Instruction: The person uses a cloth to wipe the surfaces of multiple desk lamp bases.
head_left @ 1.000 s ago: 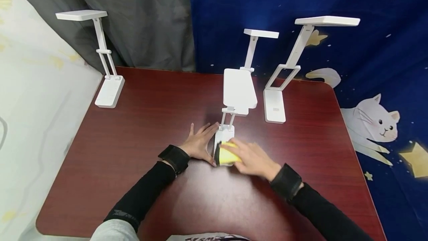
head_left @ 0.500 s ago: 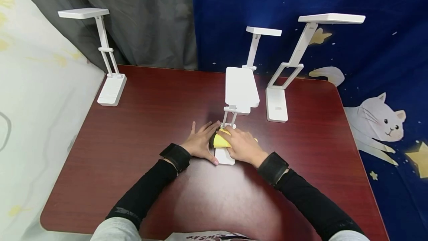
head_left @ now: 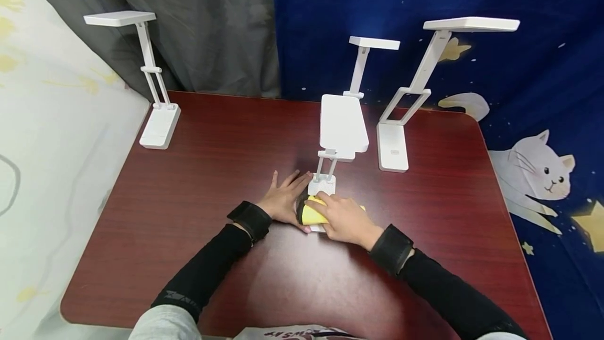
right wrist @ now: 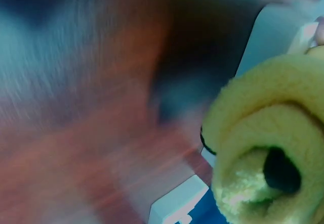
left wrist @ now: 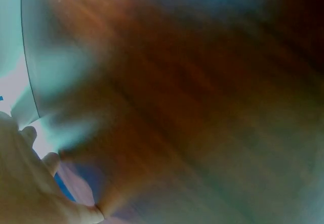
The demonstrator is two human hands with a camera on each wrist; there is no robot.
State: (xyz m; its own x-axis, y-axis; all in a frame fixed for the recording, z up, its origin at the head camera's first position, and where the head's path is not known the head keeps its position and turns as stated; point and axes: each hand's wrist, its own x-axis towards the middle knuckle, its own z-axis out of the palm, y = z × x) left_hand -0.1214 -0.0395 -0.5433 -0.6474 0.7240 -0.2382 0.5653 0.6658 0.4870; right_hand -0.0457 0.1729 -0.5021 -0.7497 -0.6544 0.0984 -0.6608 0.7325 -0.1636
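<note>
White left lamp [head_left: 152,69] is at 10 o'clock on my head feed, standing on the reddish-brown tabletop [head_left: 212,172]. Next along, at 7 o'clock, I see the left hand [head_left: 284,201], fingers spread and gripping nothing, up against the base of the near lamp [head_left: 342,122]. Fuzzy yellow cloth [head_left: 312,214] lies across that base at 6, gripped by the right hand [head_left: 346,218] at 5. Then the back lamp [head_left: 360,68] at 1 and the right lamp [head_left: 425,70] at 2.

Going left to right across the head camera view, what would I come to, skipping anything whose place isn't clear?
Leftmost lamp, left hand, yellow cloth, right hand, rightmost lamp, white cat, large gold star.
</note>
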